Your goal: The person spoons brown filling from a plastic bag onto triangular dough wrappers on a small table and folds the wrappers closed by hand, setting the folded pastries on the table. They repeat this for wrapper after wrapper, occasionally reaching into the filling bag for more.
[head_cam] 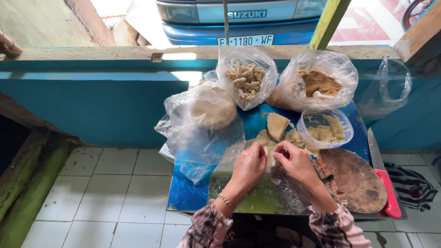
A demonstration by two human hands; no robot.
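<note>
Left hand (249, 165) and right hand (296, 161) pinch a pale dough piece (270, 151) together, table middle | dough bowl (325, 128) at 2 o'clock | round wooden board (353, 180), red-handled knife (385, 183) at 3 | bag of sticks (247, 79) at 12

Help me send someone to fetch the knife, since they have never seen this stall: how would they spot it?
Start at the blue table by the teal wall. On its right side lies a round, dark wooden cutting board, just right of the person's right hand. The knife lies along the board's right edge, the only thing with a bright red handle and long steel blade.
</note>
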